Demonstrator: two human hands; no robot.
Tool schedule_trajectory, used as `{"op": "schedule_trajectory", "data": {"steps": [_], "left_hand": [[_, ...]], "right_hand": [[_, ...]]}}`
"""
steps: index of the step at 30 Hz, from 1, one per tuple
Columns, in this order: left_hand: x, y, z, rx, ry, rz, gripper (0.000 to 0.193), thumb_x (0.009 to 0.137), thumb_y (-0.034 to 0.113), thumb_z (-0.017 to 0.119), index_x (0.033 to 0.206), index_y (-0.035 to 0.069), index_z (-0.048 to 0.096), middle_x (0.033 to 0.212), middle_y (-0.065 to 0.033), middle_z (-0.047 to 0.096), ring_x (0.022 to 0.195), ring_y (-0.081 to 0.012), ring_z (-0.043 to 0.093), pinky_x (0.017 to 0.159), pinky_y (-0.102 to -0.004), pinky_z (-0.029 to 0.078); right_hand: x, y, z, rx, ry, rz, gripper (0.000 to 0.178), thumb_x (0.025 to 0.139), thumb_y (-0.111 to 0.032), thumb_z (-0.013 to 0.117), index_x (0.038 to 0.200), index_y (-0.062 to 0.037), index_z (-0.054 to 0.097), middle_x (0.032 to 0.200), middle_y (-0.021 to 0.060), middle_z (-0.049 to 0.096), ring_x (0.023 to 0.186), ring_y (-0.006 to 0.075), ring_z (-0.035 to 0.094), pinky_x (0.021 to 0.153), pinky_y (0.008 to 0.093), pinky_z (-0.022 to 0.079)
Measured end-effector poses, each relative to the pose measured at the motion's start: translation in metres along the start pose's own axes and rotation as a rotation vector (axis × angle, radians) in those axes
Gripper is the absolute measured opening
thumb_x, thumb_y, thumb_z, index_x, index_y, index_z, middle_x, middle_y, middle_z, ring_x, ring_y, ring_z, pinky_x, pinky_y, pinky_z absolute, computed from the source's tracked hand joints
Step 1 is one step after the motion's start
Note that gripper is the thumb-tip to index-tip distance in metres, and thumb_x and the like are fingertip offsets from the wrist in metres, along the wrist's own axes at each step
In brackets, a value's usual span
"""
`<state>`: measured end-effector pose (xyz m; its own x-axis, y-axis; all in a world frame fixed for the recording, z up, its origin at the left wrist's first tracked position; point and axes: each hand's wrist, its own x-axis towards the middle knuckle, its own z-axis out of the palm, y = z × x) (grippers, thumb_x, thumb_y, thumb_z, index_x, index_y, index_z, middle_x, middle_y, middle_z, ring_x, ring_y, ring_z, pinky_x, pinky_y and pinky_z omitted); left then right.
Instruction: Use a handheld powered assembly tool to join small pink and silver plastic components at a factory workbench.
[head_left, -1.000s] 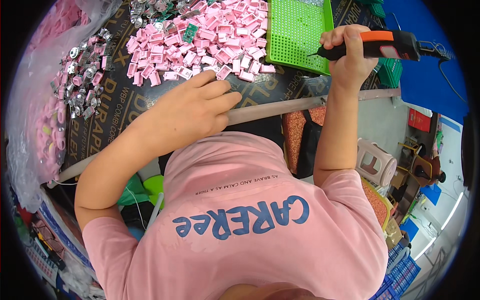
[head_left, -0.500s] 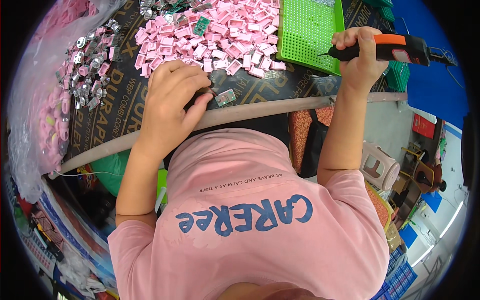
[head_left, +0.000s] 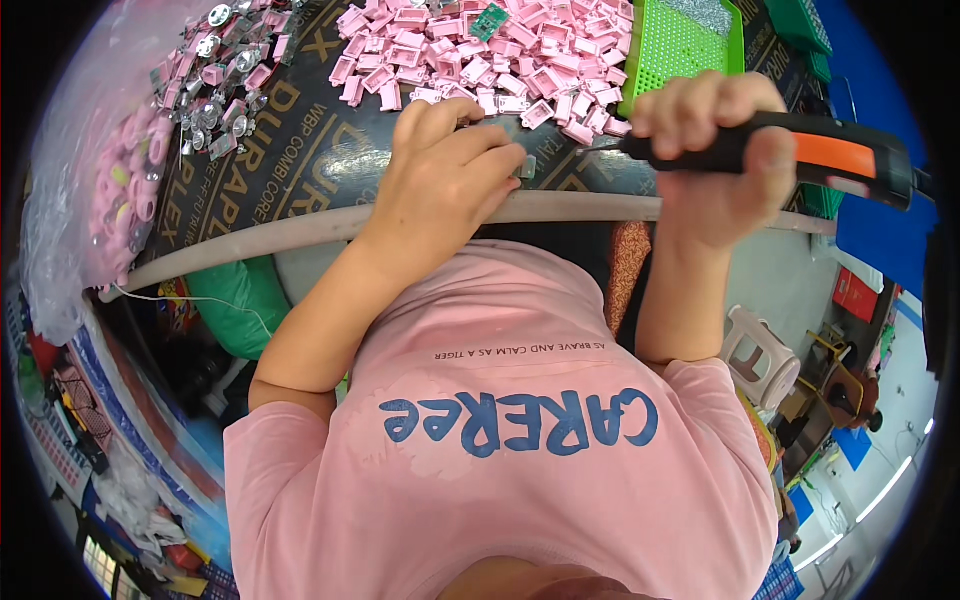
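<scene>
My left hand [head_left: 445,170] is closed at the near edge of the table, its fingers bent over. A small green circuit board [head_left: 528,168] sticks out past its fingertips, mostly hidden by the hand. My right hand [head_left: 715,150] wraps round a black and orange electric screwdriver [head_left: 840,155], held nearly level. Its thin bit points left toward the board, with a gap between them. Just beyond my left hand lies a heap of small pink plastic cases [head_left: 440,50], with another green board [head_left: 489,22] on top.
Silvery parts mixed with pink pieces [head_left: 215,85] lie at the left, beside a clear bag of pink items [head_left: 130,190]. A bright green perforated tray [head_left: 675,60] stands behind my right hand. The table's pale rim [head_left: 590,206] runs close to my body.
The screwdriver has come down and left, its bit now nearer the small board. My left hand has shifted right in the picture and covers more of that board. The whole view has shifted too.
</scene>
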<state>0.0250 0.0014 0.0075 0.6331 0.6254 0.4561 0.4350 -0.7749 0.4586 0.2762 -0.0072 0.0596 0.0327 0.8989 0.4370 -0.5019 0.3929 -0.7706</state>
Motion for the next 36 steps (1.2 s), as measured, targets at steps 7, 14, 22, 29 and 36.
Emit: {"op": "schedule_trajectory", "data": {"steps": [7, 14, 22, 29, 36], "left_hand": [[0.01, 0.011, 0.003, -0.244, 0.124, -0.19, 0.032, 0.075, 0.01, 0.089, 0.104, 0.009, 0.075, 0.11, -0.0046, 0.075, 0.112, -0.0306, 0.061, 0.103, -0.0428, 0.045], [0.007, 0.007, 0.007, -0.319, 0.148, -0.195, 0.027, 0.074, 0.006, 0.089, 0.096, 0.009, 0.074, 0.109, -0.0031, 0.075, 0.109, -0.0283, 0.062, 0.1, -0.0415, 0.046], [0.009, 0.011, 0.012, -0.299, 0.151, -0.206, 0.028, 0.072, 0.007, 0.09, 0.094, 0.01, 0.073, 0.106, -0.0026, 0.075, 0.107, -0.0275, 0.063, 0.096, -0.0398, 0.047], [0.01, 0.01, 0.009, -0.281, 0.137, -0.2, 0.024, 0.073, 0.007, 0.089, 0.09, 0.011, 0.073, 0.106, -0.0014, 0.075, 0.107, -0.0267, 0.063, 0.097, -0.0401, 0.045], [0.01, 0.006, 0.009, -0.297, 0.127, -0.21, 0.023, 0.074, 0.007, 0.089, 0.09, 0.01, 0.073, 0.106, -0.0006, 0.075, 0.109, -0.0264, 0.063, 0.099, -0.0399, 0.044]], "right_hand": [[0.004, 0.009, 0.029, 0.018, -0.102, 0.012, 0.025, 0.1, -0.028, 0.07, 0.104, -0.0075, 0.055, 0.08, 0.011, 0.059, 0.066, 0.0228, 0.059, 0.071, 0.0443, 0.055], [-0.001, 0.01, 0.031, 0.066, -0.094, 0.032, 0.032, 0.099, -0.036, 0.071, 0.107, -0.0087, 0.056, 0.083, 0.0097, 0.059, 0.069, 0.0234, 0.061, 0.073, 0.0466, 0.055], [-0.002, 0.006, 0.029, 0.049, -0.096, 0.019, 0.037, 0.1, -0.043, 0.071, 0.106, -0.0098, 0.056, 0.082, 0.0085, 0.059, 0.07, 0.023, 0.061, 0.074, 0.0466, 0.056], [-0.003, 0.007, 0.032, 0.036, -0.088, 0.026, 0.038, 0.1, -0.044, 0.072, 0.105, -0.0102, 0.056, 0.082, 0.0082, 0.058, 0.07, 0.0227, 0.061, 0.073, 0.0463, 0.056], [-0.002, 0.008, 0.036, 0.019, -0.082, 0.029, 0.037, 0.098, -0.041, 0.076, 0.104, -0.01, 0.055, 0.082, 0.0086, 0.058, 0.069, 0.0225, 0.061, 0.073, 0.0458, 0.056]]}}
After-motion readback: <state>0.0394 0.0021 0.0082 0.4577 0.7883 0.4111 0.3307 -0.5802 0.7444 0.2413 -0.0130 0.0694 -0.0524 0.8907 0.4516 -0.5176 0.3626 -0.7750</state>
